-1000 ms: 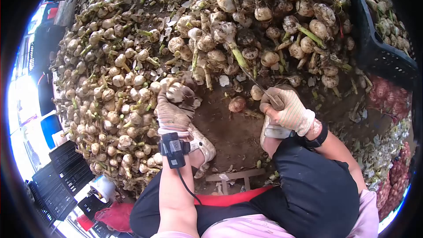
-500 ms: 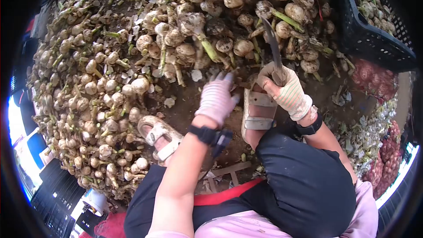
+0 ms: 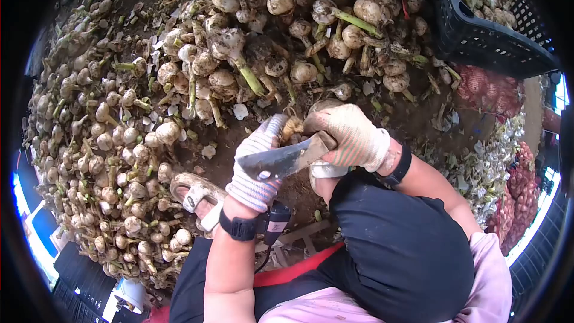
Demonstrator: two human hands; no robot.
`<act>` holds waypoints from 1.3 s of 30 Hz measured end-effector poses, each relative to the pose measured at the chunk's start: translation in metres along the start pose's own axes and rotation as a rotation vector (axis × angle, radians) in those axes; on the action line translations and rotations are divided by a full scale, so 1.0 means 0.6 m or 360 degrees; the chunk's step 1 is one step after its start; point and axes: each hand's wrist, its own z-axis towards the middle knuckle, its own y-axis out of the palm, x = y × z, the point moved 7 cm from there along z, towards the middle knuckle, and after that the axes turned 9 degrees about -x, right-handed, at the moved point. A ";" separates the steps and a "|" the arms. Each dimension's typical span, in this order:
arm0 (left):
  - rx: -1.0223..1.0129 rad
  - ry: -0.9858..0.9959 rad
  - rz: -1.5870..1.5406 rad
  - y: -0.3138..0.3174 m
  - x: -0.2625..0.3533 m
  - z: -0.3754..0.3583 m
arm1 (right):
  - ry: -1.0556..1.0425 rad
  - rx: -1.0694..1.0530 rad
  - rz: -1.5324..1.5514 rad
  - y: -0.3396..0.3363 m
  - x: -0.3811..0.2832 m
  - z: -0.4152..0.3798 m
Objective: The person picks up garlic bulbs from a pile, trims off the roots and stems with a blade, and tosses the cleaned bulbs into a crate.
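My left hand [image 3: 258,188], in a striped white glove, is closed around a garlic bulb [image 3: 292,127], of which only a brownish, rooty part shows between my hands. In my right hand [image 3: 354,134], also gloved, is a knife [image 3: 281,161] with a wide, dark, curved blade and a hole near its tip. The blade points left and lies across the front of my left hand, hiding some of its fingers. Just beyond my hands lies a heap of dirty garlic bulbs [image 3: 222,78] with stems and roots.
Many trimmed garlic bulbs [image 3: 133,224] cover the ground on the left. A dark plastic crate [image 3: 496,48] holding garlic stands at the upper right, beside a red mesh sack [image 3: 487,93]. Pale peelings [image 3: 478,188] lie on the right. My sandalled foot [image 3: 200,197] rests near the trimmed bulbs.
My left hand has gone from reaching at the heap's edge to holding a garlic bulb. The knife has swung down from upright to lie across in front of it; the view has shifted slightly.
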 end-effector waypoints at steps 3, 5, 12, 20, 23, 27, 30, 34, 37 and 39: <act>-0.0182 -0.0083 0.0469 0.002 0.028 -0.029 | 0.0025 -0.0141 -0.0225 0.018 0.047 -0.003; -0.0021 -0.0138 0.0469 -0.019 0.047 -0.036 | 0.0317 -0.0162 0.0005 0.022 0.093 -0.026; 0.0449 0.0373 0.0893 -0.060 0.116 -0.038 | 0.0371 -0.0019 0.0257 0.000 0.051 -0.020; 0.0787 0.0038 -0.0974 -0.074 0.056 -0.063 | 0.0454 -0.0182 0.0632 0.052 0.090 -0.031; 0.0570 -0.0054 -0.1611 -0.035 0.017 -0.048 | 0.0486 -0.0258 0.0547 0.041 0.048 -0.016; 0.0106 -0.0094 -0.1209 -0.011 0.026 -0.043 | 0.0678 -0.0370 0.0345 0.025 0.027 -0.001; 0.0346 -0.0034 -0.1235 -0.003 0.038 -0.061 | 0.0375 -0.0249 0.0007 0.010 0.007 0.013; 0.0365 -0.0153 -0.0766 -0.025 0.020 -0.081 | 0.0159 -0.0161 -0.0224 -0.010 -0.021 0.006; 0.0305 -0.0117 -0.0542 -0.018 0.022 -0.074 | 0.0070 -0.0206 -0.0202 -0.010 -0.052 0.005; 0.0375 -0.0139 -0.0270 -0.014 0.046 -0.077 | 0.0062 -0.0233 -0.0219 -0.006 -0.055 0.009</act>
